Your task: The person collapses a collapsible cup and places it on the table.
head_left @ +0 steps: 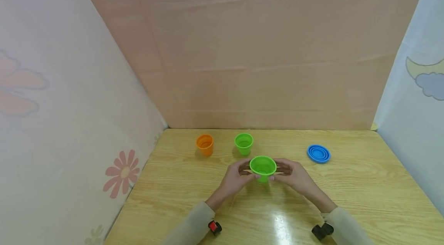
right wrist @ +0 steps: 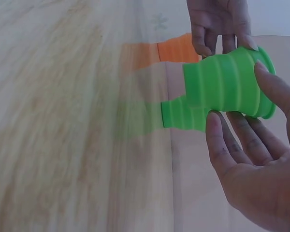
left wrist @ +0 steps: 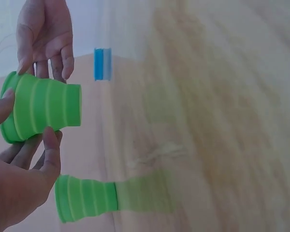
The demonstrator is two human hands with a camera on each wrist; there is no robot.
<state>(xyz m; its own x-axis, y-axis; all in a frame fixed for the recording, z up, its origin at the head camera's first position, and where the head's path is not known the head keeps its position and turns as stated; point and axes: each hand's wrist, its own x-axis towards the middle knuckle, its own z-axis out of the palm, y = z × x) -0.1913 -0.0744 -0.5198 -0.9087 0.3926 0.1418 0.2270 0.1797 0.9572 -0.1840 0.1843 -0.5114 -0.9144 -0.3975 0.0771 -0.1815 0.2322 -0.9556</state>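
Between both hands, a light-green collapsible cup with ringed walls is held upright, mouth up, a little above the table. My left hand grips its left side, thumb near the rim and fingers curled beneath, as the left wrist view shows on the cup. On the opposite side my right hand grips it too; in the right wrist view that hand's thumb presses by the rim of the cup. Just behind stands a second green cup, opened out and upright.
An orange cup of the same ringed kind stands at the back left. Toward the back right lies a blue cup, folded flat. The wooden table meets a brown back panel and pale side walls.
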